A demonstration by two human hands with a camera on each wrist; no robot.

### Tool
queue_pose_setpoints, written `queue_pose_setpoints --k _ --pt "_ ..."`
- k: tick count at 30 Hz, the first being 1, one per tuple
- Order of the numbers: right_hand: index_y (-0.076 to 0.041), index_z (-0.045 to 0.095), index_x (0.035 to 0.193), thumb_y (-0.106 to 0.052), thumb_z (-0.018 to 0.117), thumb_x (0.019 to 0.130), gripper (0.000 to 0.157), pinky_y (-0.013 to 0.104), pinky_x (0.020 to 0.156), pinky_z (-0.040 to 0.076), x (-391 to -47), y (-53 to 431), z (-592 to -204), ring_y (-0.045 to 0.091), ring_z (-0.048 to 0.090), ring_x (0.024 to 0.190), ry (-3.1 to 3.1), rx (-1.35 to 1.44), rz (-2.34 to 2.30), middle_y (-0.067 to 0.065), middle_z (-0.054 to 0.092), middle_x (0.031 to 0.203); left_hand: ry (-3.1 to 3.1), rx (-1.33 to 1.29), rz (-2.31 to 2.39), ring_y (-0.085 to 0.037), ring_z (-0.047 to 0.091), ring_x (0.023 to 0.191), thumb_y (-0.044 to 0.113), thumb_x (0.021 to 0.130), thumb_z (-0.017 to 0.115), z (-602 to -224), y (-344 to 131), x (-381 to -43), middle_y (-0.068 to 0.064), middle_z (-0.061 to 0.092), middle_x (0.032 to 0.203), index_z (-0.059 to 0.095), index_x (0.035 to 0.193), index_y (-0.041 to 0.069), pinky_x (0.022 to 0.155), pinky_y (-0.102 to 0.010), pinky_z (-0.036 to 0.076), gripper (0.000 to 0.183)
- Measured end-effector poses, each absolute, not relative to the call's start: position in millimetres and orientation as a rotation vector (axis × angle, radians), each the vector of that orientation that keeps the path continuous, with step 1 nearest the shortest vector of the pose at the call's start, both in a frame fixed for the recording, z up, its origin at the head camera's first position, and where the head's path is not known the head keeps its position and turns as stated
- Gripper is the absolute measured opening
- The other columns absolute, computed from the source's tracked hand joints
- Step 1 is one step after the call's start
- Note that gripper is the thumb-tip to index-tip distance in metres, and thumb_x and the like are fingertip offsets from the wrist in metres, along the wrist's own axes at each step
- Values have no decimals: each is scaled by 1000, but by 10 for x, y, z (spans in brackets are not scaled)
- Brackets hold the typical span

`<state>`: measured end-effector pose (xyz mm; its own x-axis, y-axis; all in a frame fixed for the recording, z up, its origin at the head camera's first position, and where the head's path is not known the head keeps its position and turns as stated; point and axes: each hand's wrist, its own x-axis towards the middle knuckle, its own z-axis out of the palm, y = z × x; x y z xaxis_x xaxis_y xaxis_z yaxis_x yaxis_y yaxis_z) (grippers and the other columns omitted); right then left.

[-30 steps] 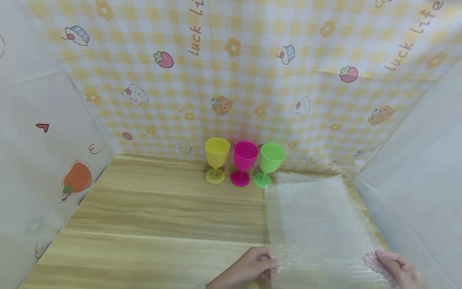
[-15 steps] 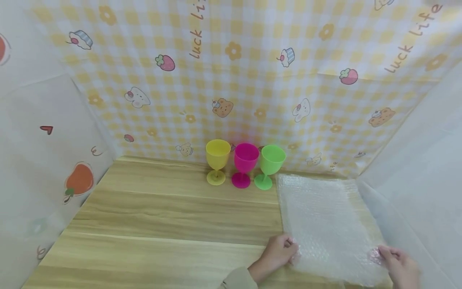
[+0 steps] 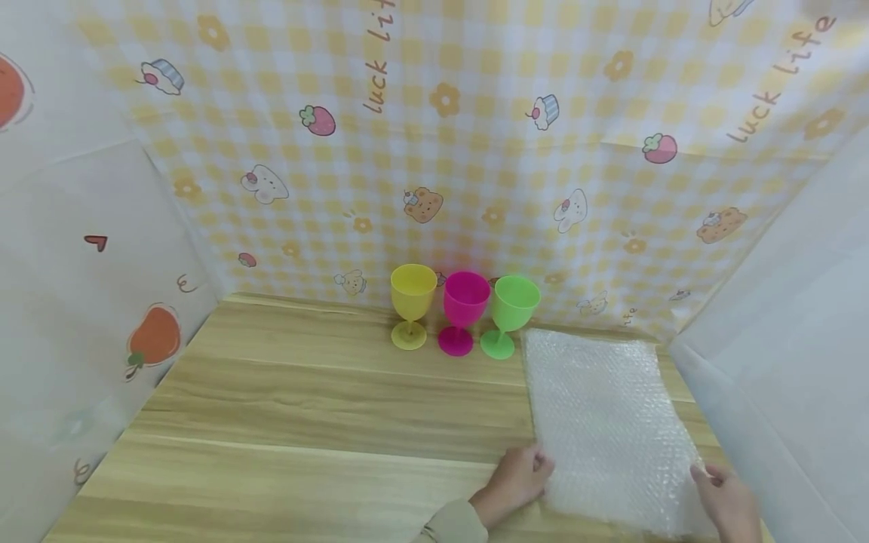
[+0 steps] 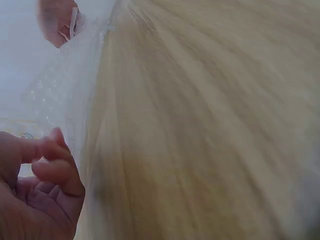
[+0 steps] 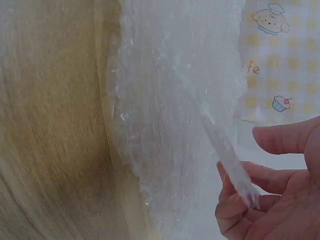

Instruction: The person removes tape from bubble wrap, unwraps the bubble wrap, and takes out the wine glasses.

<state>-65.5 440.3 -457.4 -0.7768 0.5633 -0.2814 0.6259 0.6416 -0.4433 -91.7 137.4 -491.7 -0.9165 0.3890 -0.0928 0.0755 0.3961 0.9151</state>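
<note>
A clear sheet of bubble wrap (image 3: 604,422) lies over the right part of the wooden table in the head view. At its left edge, near the front corner, my left hand (image 3: 517,483) pinches the wrap with curled fingers. My right hand (image 3: 728,501) is at the opposite edge. The right wrist view shows the edge of the bubble wrap (image 5: 227,155) running into the curled fingers of my right hand (image 5: 275,200), the thumb standing apart from it. In the left wrist view, my left hand (image 4: 40,190) is curled beside the wrap (image 4: 65,90).
Three plastic goblets stand upright in a row at the back: yellow (image 3: 413,294), magenta (image 3: 465,298) and green (image 3: 514,303). The green one's foot is close to the wrap's far left corner. A checked cloth (image 3: 326,188) hangs behind the wooden tabletop (image 3: 285,422).
The bubble wrap has shifted slightly right and come down flatter on the table. My left hand has moved right and farther from me with its edge; my right hand has moved slightly left.
</note>
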Motion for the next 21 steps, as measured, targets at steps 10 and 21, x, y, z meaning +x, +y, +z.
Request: queue_pose_setpoints --k 10,21 --pt "18 39 121 -24 43 90 53 59 90 36 -675 4243 -4541 52 44 103 2919 876 -680 38 46 118 2459 486 1372 2 47 49 24 89 54 -4976 1355 -960 9 58 56 65 88 13 49 -12 40 15" --pt "11 42 123 -17 44 91 43 61 94 29 -781 3797 -4502 51 36 112 3054 746 -803 38 39 123 2278 368 1604 -2 44 38 17 86 60 -5015 1372 -972 6 54 51 59 93 8 35 -13 38 11"
